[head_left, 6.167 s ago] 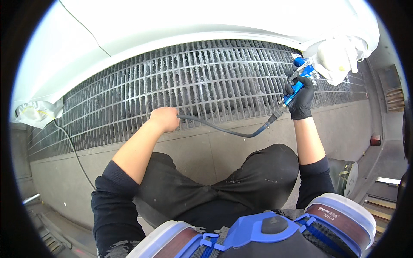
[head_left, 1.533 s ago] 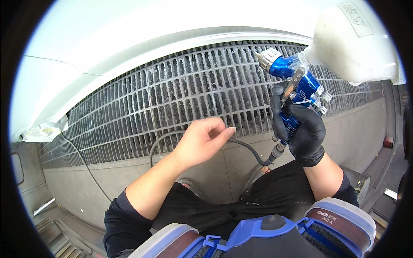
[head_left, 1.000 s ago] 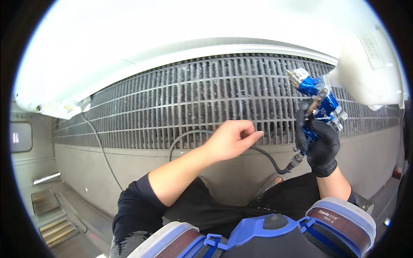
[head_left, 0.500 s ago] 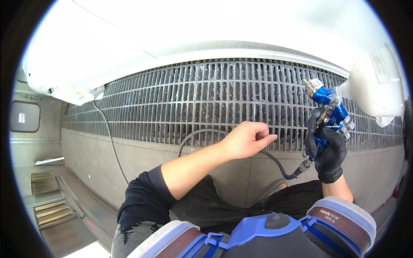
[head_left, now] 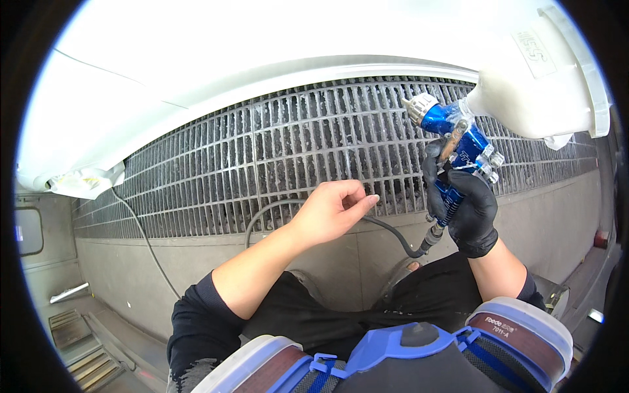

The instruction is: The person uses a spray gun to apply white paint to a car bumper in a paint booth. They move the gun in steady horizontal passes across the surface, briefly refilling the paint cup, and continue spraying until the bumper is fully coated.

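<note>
My gloved right hand [head_left: 473,209] is closed round the grip of a blue spray gun [head_left: 470,145], its fingers up by the trigger. The gun's silver nozzle points left, toward the far side. A large white paint cup [head_left: 540,82] is joined to its top and leans out to the right. From the grip's lower end a dark air hose [head_left: 396,236] runs left to my bare left hand [head_left: 329,213]. This hand is curled, thumb against the forefinger; the hose passes behind it and shows on both sides. The inner side of its fingers is hidden.
A big white panel [head_left: 216,49] curves across the far side, close to the cup. Below it lies a metal floor grating [head_left: 216,177], with concrete floor [head_left: 334,262] nearer me. Another hose [head_left: 145,236] hangs at the left by masking sheet [head_left: 85,182]. Respirator filters [head_left: 517,334] fill the lower edge.
The view has shifted, so both hands and the spray gun appear farther left. The right hand still grips the gun, and the left hand stays curled by the hose.
</note>
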A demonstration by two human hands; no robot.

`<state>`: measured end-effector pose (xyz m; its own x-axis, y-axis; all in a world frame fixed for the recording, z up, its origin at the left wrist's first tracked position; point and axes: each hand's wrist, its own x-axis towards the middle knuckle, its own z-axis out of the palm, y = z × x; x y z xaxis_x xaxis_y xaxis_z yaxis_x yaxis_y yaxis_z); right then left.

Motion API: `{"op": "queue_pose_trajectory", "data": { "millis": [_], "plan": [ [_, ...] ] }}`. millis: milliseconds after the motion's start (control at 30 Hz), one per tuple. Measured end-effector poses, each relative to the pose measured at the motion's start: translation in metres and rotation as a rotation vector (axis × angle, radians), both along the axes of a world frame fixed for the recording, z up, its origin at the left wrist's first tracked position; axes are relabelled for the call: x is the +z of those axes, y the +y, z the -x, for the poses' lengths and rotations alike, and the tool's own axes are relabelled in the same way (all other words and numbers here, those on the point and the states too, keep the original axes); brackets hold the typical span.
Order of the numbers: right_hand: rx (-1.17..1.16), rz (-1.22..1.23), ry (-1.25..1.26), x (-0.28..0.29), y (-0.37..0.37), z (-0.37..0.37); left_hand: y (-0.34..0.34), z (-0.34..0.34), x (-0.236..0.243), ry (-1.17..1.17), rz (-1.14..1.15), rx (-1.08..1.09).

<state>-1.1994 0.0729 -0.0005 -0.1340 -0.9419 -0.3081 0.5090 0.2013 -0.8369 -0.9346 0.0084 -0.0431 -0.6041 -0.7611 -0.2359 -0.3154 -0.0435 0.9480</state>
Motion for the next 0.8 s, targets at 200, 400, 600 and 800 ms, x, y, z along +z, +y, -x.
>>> {"op": "queue_pose_trajectory", "data": {
  "millis": [200,400,600,800],
  "plan": [
    [0.077,-0.015,-0.063,0.018,-0.005,-0.006,0.0,0.001,0.002,0.002,0.005,-0.007],
    [0.096,0.002,-0.037,0.021,-0.005,-0.007,0.0,0.003,0.003,-0.002,0.009,-0.008],
    [0.066,-0.022,-0.068,0.012,-0.002,-0.002,-0.002,0.005,0.0,0.006,-0.001,-0.019],
    [0.016,0.002,-0.039,0.009,-0.002,-0.001,-0.002,0.007,0.0,0.014,0.004,-0.024]
  ]
}}
